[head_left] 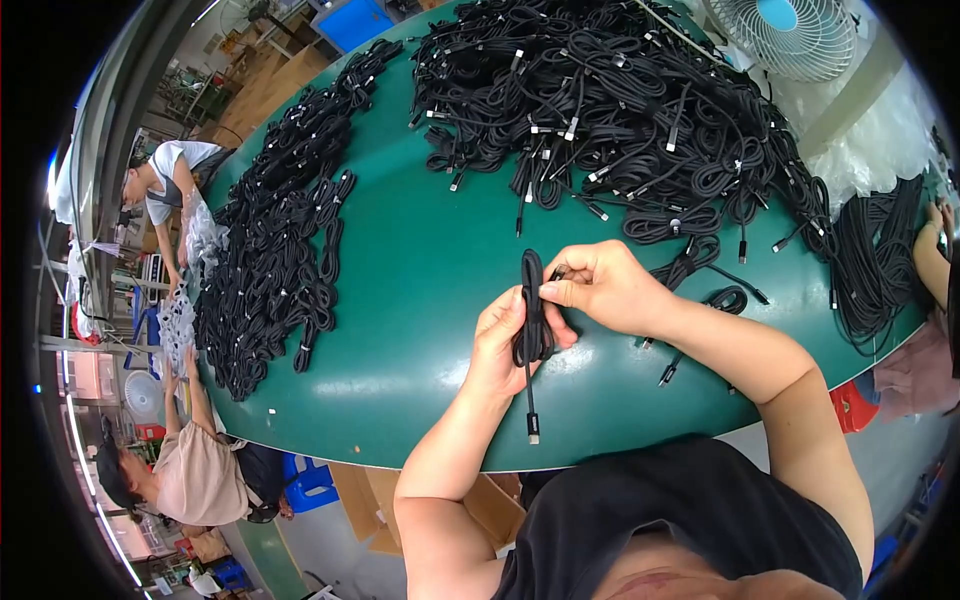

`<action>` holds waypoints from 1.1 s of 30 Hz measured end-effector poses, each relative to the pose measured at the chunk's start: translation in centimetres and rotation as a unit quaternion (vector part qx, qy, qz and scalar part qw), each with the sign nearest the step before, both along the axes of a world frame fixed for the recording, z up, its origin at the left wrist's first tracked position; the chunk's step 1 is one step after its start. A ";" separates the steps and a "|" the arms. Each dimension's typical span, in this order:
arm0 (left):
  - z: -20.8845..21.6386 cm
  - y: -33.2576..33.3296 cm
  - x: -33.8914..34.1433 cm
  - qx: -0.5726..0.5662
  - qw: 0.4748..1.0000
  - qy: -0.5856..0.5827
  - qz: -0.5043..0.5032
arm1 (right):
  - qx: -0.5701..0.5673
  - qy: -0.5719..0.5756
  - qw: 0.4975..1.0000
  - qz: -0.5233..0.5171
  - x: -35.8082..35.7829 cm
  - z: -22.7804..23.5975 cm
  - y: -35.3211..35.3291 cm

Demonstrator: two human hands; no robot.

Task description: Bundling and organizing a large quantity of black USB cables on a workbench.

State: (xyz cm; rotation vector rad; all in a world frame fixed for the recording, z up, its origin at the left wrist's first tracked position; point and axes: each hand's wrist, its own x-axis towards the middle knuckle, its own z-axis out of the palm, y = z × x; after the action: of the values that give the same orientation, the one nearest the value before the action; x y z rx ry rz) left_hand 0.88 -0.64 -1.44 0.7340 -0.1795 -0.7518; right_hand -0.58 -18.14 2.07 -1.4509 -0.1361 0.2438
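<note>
A folded black charging cable (531, 335) is in my left hand (500, 335), held upright over the near part of the green table. One of its plugs hangs below the fist, pointing down toward the table's front edge. My right hand (603, 285) is closed at the upper part of the same bundle, thumb and forefinger pinching there. A small dark plug end shows at those fingers. Just right of my hands, a few loose coiled cables (725, 300) lie on the table. Beyond them spreads a big heap of black cables (590, 100) with light metal plugs.
A long row of bundled cables (270, 250) covers the left side of the green table (400, 260). More cable (875, 265) hangs at the right edge by clear plastic bags (870, 140). A fan (785, 35) stands at upper right. Co-workers (200, 470) sit along the left.
</note>
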 end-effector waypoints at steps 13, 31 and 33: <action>0.9 -0.6 0.2 0.054 0.998 -0.025 0.026 | -0.057 -0.009 0.998 -0.039 1.1 -0.2 -1.0; 1.1 -0.7 -0.5 0.010 0.989 -0.017 0.146 | -0.327 -0.282 0.895 -0.111 -2.0 -0.1 1.7; 0.6 -1.4 -1.6 0.021 0.991 -0.048 0.123 | -0.252 -0.257 0.924 -0.132 -2.0 0.3 2.0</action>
State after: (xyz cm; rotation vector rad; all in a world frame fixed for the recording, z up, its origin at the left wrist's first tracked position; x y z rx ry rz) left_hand -0.70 -2.08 -0.82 0.8164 -0.1563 -0.4869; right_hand -2.53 -16.11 2.35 -2.0032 -0.3170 -0.3574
